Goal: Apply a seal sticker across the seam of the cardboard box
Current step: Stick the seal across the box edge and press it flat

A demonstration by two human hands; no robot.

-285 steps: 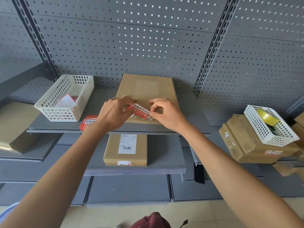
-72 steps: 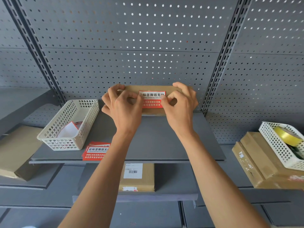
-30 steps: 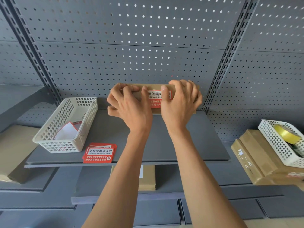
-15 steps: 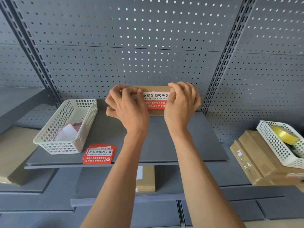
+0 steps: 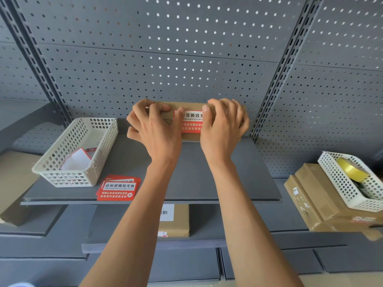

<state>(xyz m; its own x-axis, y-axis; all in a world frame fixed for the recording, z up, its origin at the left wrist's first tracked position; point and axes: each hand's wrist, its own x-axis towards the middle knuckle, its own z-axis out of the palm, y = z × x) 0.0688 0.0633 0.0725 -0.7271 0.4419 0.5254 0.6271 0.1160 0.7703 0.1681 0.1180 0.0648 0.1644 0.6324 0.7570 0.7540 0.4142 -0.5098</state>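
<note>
A flat brown cardboard box point(image 5: 187, 106) stands on its edge at the back of the grey shelf point(image 5: 199, 179), against the pegboard. A red and white seal sticker point(image 5: 191, 122) lies on the side facing me. My left hand point(image 5: 154, 131) holds the box's left end, thumb at the sticker's left edge. My right hand point(image 5: 222, 127) covers the box's right end and the sticker's right part, thumb pressing near its top. Both hands hide most of the box.
A white basket point(image 5: 80, 150) with backing papers stands at the shelf's left, a stack of red seal stickers point(image 5: 118, 188) in front of it. Another labelled box point(image 5: 175, 221) lies on the shelf below. At right, stacked boxes point(image 5: 315, 201) carry a basket point(image 5: 350, 181) with yellow tape.
The sticker, first held over the flat-lying box, now sits on the upright box. In the last second my hands shifted only slightly along the sticker while pressing it.
</note>
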